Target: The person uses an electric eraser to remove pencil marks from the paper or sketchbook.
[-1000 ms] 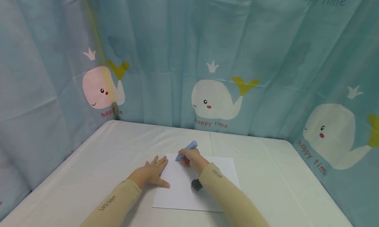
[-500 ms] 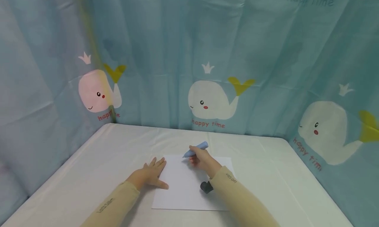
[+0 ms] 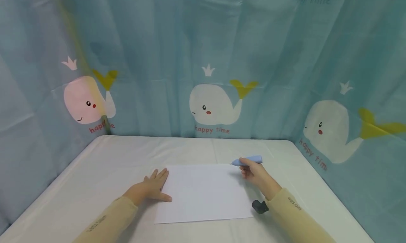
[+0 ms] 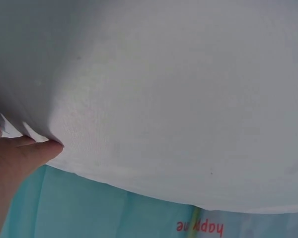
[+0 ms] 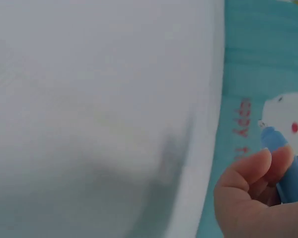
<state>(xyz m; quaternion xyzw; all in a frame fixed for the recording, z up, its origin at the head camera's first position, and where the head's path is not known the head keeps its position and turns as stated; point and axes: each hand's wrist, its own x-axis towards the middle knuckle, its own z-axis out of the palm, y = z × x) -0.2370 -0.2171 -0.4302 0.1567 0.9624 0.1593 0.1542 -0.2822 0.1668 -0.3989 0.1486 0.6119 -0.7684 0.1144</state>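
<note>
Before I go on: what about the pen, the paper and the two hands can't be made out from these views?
- Pen tip: too small in the head view; cut off by the edge in the right wrist view.
- Marks on the paper: none legible; wrist views blurred.
- Left hand: in the left wrist view only a fingertip shows.
- Right hand: its grip side faces away in the head view.

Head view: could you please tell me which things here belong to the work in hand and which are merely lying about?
In the work:
- sheet of paper, pressed flat at its left edge by the left hand
- blue marker, gripped by the right hand beyond the paper's far right corner

Just there:
- white table
- whale curtain
</note>
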